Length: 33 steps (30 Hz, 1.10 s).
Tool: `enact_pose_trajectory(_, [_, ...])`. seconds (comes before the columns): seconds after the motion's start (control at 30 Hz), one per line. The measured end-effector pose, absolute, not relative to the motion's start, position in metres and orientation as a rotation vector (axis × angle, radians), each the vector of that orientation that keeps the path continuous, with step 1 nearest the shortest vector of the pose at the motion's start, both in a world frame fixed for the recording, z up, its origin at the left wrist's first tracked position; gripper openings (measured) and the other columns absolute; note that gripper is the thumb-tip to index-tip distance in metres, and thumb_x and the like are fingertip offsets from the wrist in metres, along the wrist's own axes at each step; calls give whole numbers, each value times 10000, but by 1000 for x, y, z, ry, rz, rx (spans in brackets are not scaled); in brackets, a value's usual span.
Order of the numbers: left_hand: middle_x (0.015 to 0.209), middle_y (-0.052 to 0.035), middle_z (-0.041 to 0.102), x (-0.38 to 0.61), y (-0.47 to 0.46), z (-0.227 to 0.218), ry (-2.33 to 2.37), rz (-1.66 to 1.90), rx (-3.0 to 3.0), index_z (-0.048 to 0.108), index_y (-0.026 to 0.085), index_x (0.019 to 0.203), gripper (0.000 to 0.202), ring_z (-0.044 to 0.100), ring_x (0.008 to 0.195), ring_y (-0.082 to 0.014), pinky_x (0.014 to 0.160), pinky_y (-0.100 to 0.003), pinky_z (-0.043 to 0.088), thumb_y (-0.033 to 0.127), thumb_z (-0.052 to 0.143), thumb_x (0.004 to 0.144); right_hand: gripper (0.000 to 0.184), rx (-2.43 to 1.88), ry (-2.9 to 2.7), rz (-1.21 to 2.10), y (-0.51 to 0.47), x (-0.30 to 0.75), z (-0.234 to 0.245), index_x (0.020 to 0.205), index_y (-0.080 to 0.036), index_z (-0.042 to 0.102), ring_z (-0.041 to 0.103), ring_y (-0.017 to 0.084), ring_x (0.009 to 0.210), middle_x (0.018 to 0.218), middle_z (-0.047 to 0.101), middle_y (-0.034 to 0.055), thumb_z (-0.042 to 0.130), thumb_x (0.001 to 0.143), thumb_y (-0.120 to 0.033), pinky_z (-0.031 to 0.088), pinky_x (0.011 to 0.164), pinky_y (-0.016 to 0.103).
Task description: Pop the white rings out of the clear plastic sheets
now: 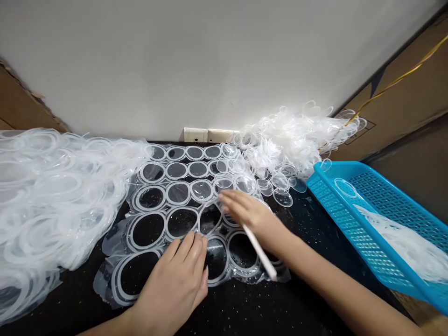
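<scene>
A clear plastic sheet (182, 210) with rows of round cut-outs ringed in frosty white lies flat on the black tabletop. My left hand (178, 275) rests on its near part, fingers close together and laid on the plastic. Over the sheet's right side, my right hand (250, 214) is closed around a slim white stick (259, 252); one end points toward me, the other is hidden under the hand. Small loose clear rings (283, 198) lie just beyond the sheet's right edge.
Stacked layers of similar ringed plastic (59, 186) cover the left side. A heap of thin clear rings (290, 140) stands at the back right. The blue basket (350, 228) on the right holds more rings. Behind are a grey wall (196, 60) and sockets (210, 135).
</scene>
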<state>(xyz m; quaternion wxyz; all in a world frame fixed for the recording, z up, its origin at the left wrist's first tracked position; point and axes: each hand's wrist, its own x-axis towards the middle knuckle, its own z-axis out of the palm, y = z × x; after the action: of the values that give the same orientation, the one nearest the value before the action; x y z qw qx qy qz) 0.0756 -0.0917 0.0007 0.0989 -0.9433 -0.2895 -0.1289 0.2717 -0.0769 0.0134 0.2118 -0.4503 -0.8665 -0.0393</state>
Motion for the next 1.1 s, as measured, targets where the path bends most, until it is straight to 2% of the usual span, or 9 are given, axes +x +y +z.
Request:
enact_pose_trajectory(0.13, [1062, -94, 649, 75, -92, -1, -873, -347, -2756, 616, 105, 1052, 398, 541, 1018, -228, 831, -329, 389, 195, 295, 835, 304, -1433, -2273, -215, -63, 298, 25, 1104, -126, 569, 593, 196, 927, 1009, 637, 121, 343, 921, -216, 528, 797, 379])
enact_pose_trajectory(0.27, [1052, -97, 648, 75, -91, 0, -889, -349, -2755, 616, 91, 1047, 406, 536, 1019, -244, 836, -341, 401, 166, 288, 820, 352, -1510, -2248, -291, -58, 308, 27, 1070, -93, 588, 606, 193, 838, 914, 655, 122, 299, 934, -240, 536, 727, 346])
enact_pose_trajectory(0.43, [1025, -108, 639, 74, -86, 3, -917, -359, -2837, 604, 104, 1040, 397, 513, 1008, -256, 822, -371, 416, 157, 291, 803, 346, -1564, -2200, -297, -55, 318, 25, 1095, -124, 581, 605, 186, 838, 922, 655, 107, 307, 933, -260, 523, 725, 335])
enact_pose_trajectory(0.7, [1040, -105, 644, 72, -82, 4, -886, -423, -2876, 609, 78, 1036, 382, 527, 972, -268, 763, -358, 433, 146, 351, 763, 378, -1675, -2060, -299, -55, 331, 32, 1097, -111, 583, 615, 202, 854, 940, 651, 123, 294, 933, -291, 506, 765, 346])
enact_pose_trajectory(0.93, [1063, -103, 638, 69, -82, 5, -881, -401, -2917, 594, 82, 1066, 405, 540, 989, -259, 789, -368, 454, 122, 319, 770, 355, -1682, -1945, -340, -55, 342, 29, 1141, -130, 558, 606, 211, 911, 987, 644, 125, 321, 925, -284, 485, 802, 352])
enact_pose_trajectory(1.0, [1071, -116, 631, 72, -83, 8, -885, -391, -2934, 588, 80, 1067, 397, 540, 999, -262, 788, -377, 464, 119, 313, 783, 336, -1670, -1939, -264, -57, 339, 31, 1122, -155, 574, 614, 199, 893, 985, 654, 106, 340, 920, -285, 493, 788, 350])
enact_pose_trajectory(1.1, [1025, -116, 637, 72, -78, 21, -868, -327, -3059, 591, 105, 1040, 357, 571, 948, -226, 774, -345, 486, 149, 309, 826, 308, -1556, -2072, 38, -66, 320, 36, 1030, -171, 628, 631, 159, 824, 938, 677, 71, 370, 911, -289, 514, 735, 306])
